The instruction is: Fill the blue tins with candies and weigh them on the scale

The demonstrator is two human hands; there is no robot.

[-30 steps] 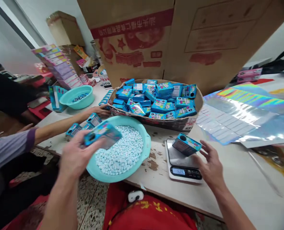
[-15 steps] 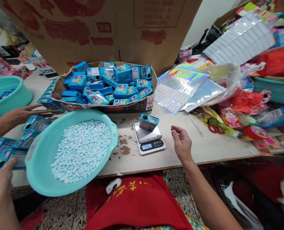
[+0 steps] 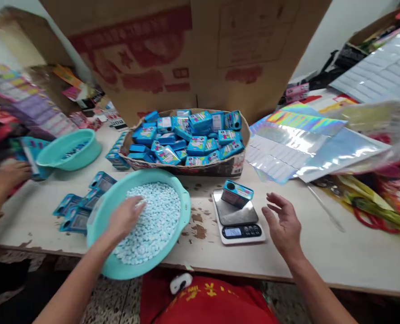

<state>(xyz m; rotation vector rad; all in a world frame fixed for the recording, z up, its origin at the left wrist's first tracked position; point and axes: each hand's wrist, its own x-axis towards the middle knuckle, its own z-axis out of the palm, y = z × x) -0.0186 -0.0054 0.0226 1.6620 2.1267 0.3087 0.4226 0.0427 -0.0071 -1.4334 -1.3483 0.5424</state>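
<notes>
Candies (image 3: pixel 161 213) sit under our left hand (image 3: pixel 125 218), can't tell if those fingers pinch any; our right hand (image 3: pixel 284 225) is by the digital scale (image 3: pixel 238 219), fingers loosely spread.

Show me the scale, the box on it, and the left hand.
Scale (image 3: pixel 238 217): head view, on its metal plate.
Box (image 3: pixel 234 197): head view, on its dark side.
Left hand (image 3: pixel 125 219): head view, on its back.

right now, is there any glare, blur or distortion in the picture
Head view: bright glare streaks the shiny rainbow-silver sheets; head view: the co-worker's bare hand near the left edge is blurred, and red print on the tall brown cardboard box is smeared; head view: digits on the flat white digital scale look soft, and outer edges seem stretched.
</notes>
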